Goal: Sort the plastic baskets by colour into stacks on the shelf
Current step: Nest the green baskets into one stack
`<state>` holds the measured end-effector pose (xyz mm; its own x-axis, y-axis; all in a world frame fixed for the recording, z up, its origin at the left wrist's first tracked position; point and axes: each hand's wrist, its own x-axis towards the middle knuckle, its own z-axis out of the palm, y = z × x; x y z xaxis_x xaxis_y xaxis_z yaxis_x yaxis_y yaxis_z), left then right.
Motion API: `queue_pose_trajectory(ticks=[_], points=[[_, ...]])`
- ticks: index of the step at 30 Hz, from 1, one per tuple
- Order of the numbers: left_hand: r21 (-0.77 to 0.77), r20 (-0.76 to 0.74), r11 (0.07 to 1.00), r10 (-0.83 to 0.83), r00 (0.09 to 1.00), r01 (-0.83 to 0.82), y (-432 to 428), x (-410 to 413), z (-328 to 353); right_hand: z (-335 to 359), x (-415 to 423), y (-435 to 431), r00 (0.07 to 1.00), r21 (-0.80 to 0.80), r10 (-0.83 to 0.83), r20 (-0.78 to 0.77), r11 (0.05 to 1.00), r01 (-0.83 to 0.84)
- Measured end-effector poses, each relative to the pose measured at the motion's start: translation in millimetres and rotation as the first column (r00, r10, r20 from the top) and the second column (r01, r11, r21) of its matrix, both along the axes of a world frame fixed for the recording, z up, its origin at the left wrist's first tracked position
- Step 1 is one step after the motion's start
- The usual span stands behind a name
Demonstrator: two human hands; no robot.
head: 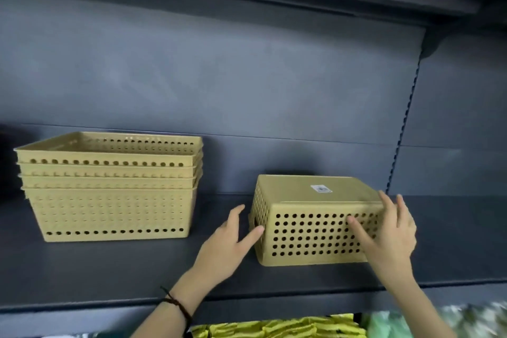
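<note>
From the head camera, a yellow basket (315, 221) sits upside down on the dark shelf (109, 269), right between the two hands. Its flat bottom faces up and has a small white sticker (321, 188) on it. The left hand (227, 244) is at the basket's left end, fingers spread, with one fingertip touching the corner. The right hand (389, 233) is at the basket's right end, with the thumb pressed on the holey front wall and the other fingers over the top edge. The hands are well apart and neither one is closed tight. A dark string bracelet (175, 306) goes round the left wrist. Away to the left of the left hand stands a stack of yellow baskets (109, 189), open side up, on the same shelf. Below the hands lie blurry yellow packets (279, 328).
</note>
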<state>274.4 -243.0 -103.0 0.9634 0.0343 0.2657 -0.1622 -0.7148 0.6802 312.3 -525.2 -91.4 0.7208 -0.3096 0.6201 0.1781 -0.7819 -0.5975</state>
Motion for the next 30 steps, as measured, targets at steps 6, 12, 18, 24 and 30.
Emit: queue_pose_trajectory(ticks=[6, 12, 18, 24, 30], points=[[-0.287, -0.028, 0.957, -0.047, 0.998, 0.037, -17.8, -1.2, 1.5, -1.3, 3.8, -0.1, 0.965, 0.319, 0.262, -0.033, 0.917, -0.238], [-0.579, 0.212, 0.812, 0.064, 0.975, 0.073, 1.1, -19.9, 38.7, 25.4, 4.4, -0.3, 0.849, 0.474, 0.462, 0.255, 0.705, -0.527], [-0.5, 0.22, 0.846, -0.082, 0.972, 0.184, 50.7, -16.4, 75.3, 54.2, 6.6, -11.4, 0.685, 0.561, 0.599, 0.414, 0.425, -0.71], [-0.355, 0.463, 0.868, -0.159, 0.872, 0.346, 38.2, -22.2, 75.2, 58.0, 4.5, -7.2, 0.651, 0.699, 0.706, 0.278, 0.316, -0.642], [-0.656, 0.421, 0.643, -0.123, 0.899, 0.395, 38.6, -35.3, 77.1, 68.9, -1.8, -2.2, 0.549, 0.777, 0.786, 0.285, 0.146, -0.612]])
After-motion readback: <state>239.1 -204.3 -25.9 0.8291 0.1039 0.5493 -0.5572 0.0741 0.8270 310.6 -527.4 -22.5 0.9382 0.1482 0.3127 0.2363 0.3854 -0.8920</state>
